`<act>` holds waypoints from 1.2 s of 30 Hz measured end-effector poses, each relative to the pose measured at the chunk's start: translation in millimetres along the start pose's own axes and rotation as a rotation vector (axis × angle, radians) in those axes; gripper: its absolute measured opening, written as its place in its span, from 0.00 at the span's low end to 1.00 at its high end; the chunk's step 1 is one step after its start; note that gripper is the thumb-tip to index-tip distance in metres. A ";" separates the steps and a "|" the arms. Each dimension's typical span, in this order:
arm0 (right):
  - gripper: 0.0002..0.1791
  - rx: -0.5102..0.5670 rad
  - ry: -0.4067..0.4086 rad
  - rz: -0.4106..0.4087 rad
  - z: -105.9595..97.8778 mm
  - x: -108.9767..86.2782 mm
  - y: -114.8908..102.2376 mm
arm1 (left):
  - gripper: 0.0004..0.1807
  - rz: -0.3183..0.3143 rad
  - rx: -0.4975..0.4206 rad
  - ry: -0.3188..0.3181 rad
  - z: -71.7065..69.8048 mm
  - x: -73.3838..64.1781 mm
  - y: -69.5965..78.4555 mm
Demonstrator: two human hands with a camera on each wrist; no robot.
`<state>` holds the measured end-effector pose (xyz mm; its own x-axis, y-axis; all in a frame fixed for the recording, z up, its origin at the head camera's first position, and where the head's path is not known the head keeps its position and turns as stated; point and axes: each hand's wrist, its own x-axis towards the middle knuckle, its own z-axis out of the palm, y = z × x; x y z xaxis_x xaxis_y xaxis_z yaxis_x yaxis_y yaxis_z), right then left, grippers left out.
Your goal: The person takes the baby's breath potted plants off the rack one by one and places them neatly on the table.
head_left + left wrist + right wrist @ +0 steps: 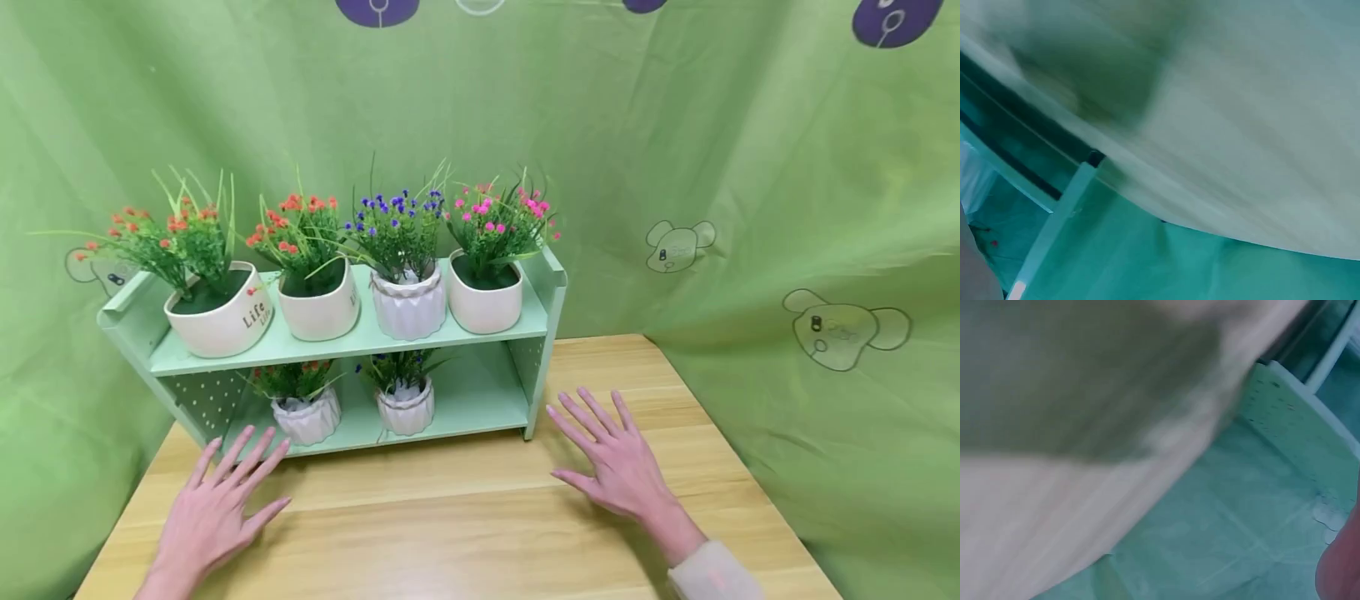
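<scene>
My left hand [213,517], fingers spread, is palm down over the table near the left front corner of a green two-tier shelf [352,354]. To the right of the shelf, my right hand [618,462] also has its fingers spread and holds nothing. On the upper tier stand two cream pots with red flowers [217,321], a white ribbed pot with purple flowers [410,304] and a cream pot with pink flowers [486,304]. Below are a white pot with red flowers [307,417] and a white pot with purple flowers [407,410]. Both wrist views show mostly table and part of the shelf.
The wooden table [450,533] extends in front of the shelf and to its right. Behind and at both sides hangs a green curtain [600,150] printed with cartoon animal heads.
</scene>
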<state>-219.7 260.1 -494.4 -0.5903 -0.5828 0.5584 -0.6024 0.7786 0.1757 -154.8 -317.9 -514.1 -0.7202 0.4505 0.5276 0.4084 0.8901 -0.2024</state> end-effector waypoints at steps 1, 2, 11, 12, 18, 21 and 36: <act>0.46 0.011 0.025 -0.004 -3.3 4.5 -1.8 | 0.44 0.003 -0.004 0.003 -2.6 2.2 0.8; 0.46 0.025 0.053 -0.008 -7.5 9.7 -3.9 | 0.43 0.009 -0.007 0.017 -5.7 5.1 1.8; 0.40 0.275 0.344 0.028 -68.0 81.2 -31.9 | 0.35 0.056 -0.031 0.409 -59.0 53.6 6.7; 0.39 0.321 0.366 0.041 -74.5 90.8 -34.6 | 0.34 0.042 -0.036 0.450 -68.1 60.4 4.9; 0.34 0.552 0.438 0.085 -98.9 143.7 -43.3 | 0.33 -0.091 -0.101 0.673 -112.9 95.2 -14.0; 0.32 0.609 0.448 0.100 -101.2 165.2 -44.8 | 0.34 -0.184 -0.149 0.735 -127.0 106.9 -24.4; 0.24 0.618 0.481 0.214 -83.7 210.8 -53.0 | 0.27 -0.579 -0.395 0.634 -135.5 102.1 -87.8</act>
<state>-267.3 115.5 -318.1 -0.5156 -0.1622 0.8414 -0.7735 0.5105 -0.3756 -188.2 -359.6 -330.7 -0.4786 -0.2793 0.8325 0.3269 0.8233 0.4641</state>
